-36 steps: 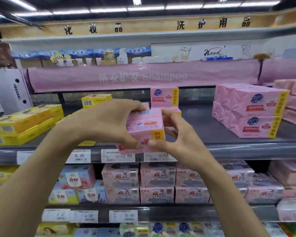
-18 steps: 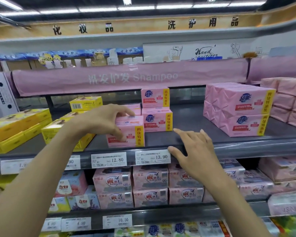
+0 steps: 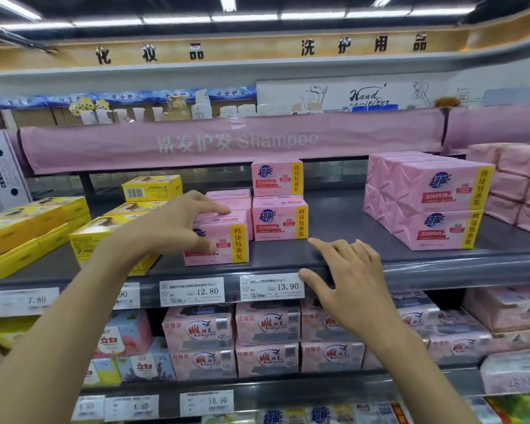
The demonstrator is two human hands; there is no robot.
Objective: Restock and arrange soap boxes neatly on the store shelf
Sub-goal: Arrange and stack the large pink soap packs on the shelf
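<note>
A pink soap box (image 3: 224, 243) with a yellow side stripe sits at the front of the grey shelf (image 3: 410, 266). My left hand (image 3: 169, 223) grips it, fingers over its top and thumb on its front face. To its right stands a stack of two more pink soap boxes (image 3: 280, 218), with further pink boxes behind. My right hand (image 3: 346, 276) rests on the shelf's front edge with straight fingers, holding nothing, just right of the 13.90 price tag (image 3: 271, 287).
Yellow soap boxes (image 3: 34, 231) fill the shelf's left part. A large block of pink packs (image 3: 426, 200) stands on the right, with bare shelf between it and the middle stack. Pink and blue boxes (image 3: 266, 341) fill the shelf below. A pink Shampoo banner (image 3: 236, 142) hangs above.
One second ago both hands held the pink box in the air. It now sits on the shelf under my left hand, and my right hand has let go and dropped to the shelf edge.
</note>
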